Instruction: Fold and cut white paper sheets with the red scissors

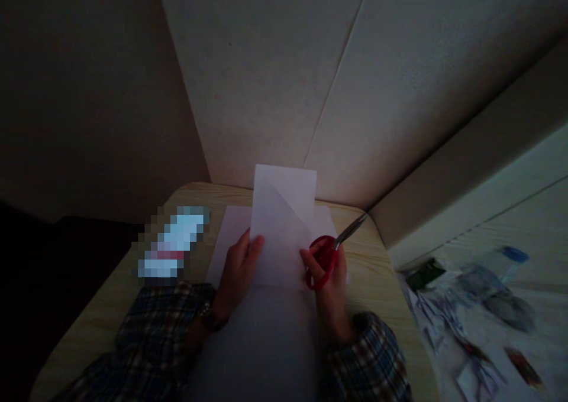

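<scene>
A folded white sheet of paper (284, 213) is held up above a small wooden table (110, 295). My left hand (239, 272) pinches the sheet's left edge, thumb on top. My right hand (331, 289) has its fingers through the red handles of a pair of scissors (331, 251) and touches the sheet's right edge. The scissors' metal blades point up and to the right, away from the paper, and look closed. More white paper (266, 343) lies flat on the table beneath both hands.
A blurred-out pale blue and red object (171, 245) lies on the table's left side. Padded wall panels (310, 83) stand just behind the table. To the right, a lower surface (488, 319) holds paper scraps and several small dark items.
</scene>
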{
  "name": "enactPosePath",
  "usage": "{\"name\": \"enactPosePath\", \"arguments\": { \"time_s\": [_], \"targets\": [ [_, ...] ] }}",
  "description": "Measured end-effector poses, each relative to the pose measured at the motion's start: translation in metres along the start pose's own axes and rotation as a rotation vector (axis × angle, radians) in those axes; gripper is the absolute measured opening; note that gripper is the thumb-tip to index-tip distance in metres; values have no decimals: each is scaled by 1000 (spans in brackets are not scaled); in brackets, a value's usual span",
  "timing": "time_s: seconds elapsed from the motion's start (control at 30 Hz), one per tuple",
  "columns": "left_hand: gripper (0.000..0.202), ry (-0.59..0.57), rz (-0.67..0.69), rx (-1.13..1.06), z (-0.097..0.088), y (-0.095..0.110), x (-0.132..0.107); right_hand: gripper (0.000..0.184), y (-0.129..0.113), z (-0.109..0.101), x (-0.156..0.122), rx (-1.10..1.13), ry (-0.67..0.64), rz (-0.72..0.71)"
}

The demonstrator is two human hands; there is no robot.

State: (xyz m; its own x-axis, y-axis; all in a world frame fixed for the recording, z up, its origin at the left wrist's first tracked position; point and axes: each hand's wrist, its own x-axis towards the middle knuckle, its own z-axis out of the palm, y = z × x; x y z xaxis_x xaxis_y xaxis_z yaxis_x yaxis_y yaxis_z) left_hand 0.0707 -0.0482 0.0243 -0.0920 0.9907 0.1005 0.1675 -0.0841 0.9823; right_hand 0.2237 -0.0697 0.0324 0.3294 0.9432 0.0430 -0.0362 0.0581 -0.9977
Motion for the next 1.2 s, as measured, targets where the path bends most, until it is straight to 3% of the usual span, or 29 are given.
{"name": "enactPosePath", "arguments": {
  "time_s": [0.33,0.73,1.07,1.2],
  "targets": [
    [22,29,103,189,-3,-2,-3,23,4,-4,5,3,-67,-30],
    [26,-96,-63,-120,-3,-2,2,24,9,-7,4,-6,6,-76],
    [37,-127,-178,-329,-2,5,1,27,7,-5,1,10,43,-126],
    [39,-187,-298,-349,-2,4,2,26,9,-5,0,-11,34,-132]
  ]
}}
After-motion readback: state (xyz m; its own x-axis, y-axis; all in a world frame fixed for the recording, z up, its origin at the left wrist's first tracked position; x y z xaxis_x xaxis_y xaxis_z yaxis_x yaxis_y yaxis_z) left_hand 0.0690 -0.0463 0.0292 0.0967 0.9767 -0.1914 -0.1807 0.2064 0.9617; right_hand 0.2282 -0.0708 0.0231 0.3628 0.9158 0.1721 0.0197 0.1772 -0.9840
